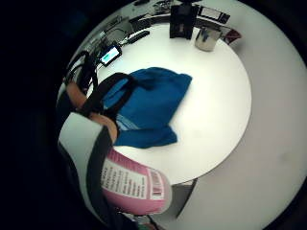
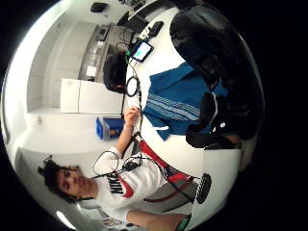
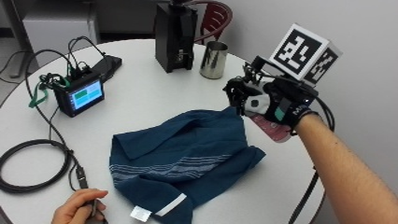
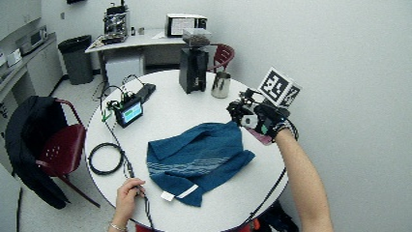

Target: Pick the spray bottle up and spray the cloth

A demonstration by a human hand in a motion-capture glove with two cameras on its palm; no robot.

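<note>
A blue cloth (image 3: 187, 158) with pale stripes lies crumpled in the middle of the round white table (image 3: 137, 93). My gloved right hand (image 3: 273, 105) hovers over the table's right edge, just past the cloth's far right corner. Its fingers are curled round a spray bottle (image 3: 270, 128) with a pink body and a white head that faces the cloth. In the little finger side palm view the pink labelled bottle (image 1: 134, 184) sits close against the palm, with the cloth (image 1: 148, 108) on the table beyond it. The wide outside view shows the hand (image 4: 260, 118) a little above the cloth (image 4: 193, 162).
A tall black box (image 3: 176, 37) and a metal cup (image 3: 213, 59) stand at the table's back. A small screen device (image 3: 81, 95) and a coiled black cable (image 3: 31, 163) occupy the left side. The bare left hand (image 3: 78, 207) rests at the front edge, on a cable.
</note>
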